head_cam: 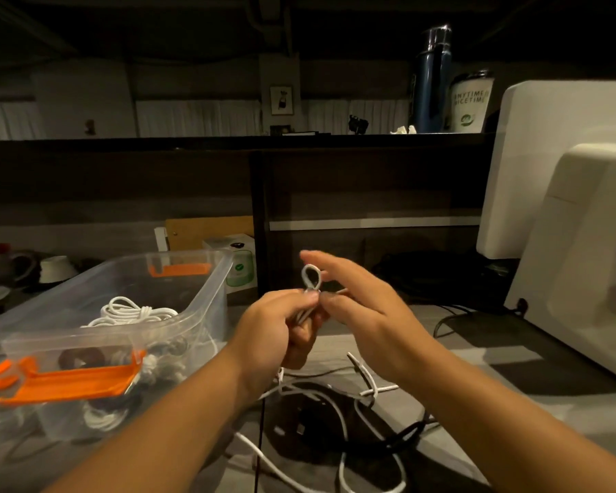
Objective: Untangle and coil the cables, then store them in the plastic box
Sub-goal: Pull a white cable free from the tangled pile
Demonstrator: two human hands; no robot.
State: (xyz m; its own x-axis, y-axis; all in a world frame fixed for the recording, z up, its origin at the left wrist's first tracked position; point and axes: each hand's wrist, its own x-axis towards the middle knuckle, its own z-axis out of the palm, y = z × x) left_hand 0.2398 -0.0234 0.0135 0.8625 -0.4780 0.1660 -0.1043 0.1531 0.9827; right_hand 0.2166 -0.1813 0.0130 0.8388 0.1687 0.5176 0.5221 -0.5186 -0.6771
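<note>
Left hand (274, 325) w/ fingers pinched shut on a white cable (311, 279), holding up a small loop to start a coil; right hand (363, 304) fingers half open beside it, steadying. Rest trails on table (441, 354). Plastic box (207, 297) just left.

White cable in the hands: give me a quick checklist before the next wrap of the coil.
1. Left hand pinching the white cable: ok, small loop stands above the fingers.
2. Right hand grip: cannot tell, fingers spread, thumb near the loop.
3. Slack free of the tangle on the table: not ok, it crosses a black cable.
4. Plastic box open and within reach: ok.
5. Room in the box: ok, a coiled white cable already lies inside.
</note>
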